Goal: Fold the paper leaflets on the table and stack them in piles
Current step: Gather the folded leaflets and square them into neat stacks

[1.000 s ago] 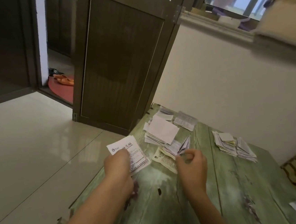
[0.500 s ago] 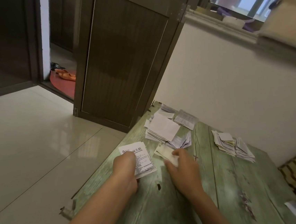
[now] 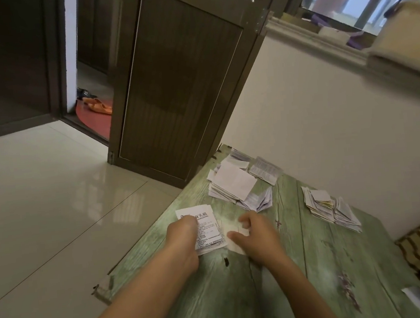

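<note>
**Both hands working on leaflets at the table's near edge**

The left hand (image 3: 183, 238) is gripping a printed leaflet (image 3: 206, 223) by its left side, fingers curled in under the palm, and the sheet is lying nearly flat on the green table (image 3: 316, 264) close to its left edge. Just beside it, the right hand (image 3: 259, 238) is bending over a pale slip (image 3: 234, 246) that is touching the leaflet's right side; the thumb and curled fingers are closing on the slip, though motion blur is making it hard to say more than that they seem to be pinching it.

Farther back on the table, a loose heap (image 3: 234, 182) of sheets is spreading out, some lying flat and some fanning open. Well apart from it, near the wall, a folded stack (image 3: 330, 207) is sitting in two leaning bundles.

Beyond the table a dark door (image 3: 179, 90) is standing ajar, and orange sandals (image 3: 98, 106) are resting on a red mat (image 3: 94, 118) past the pale tiled floor (image 3: 41, 200).
</note>
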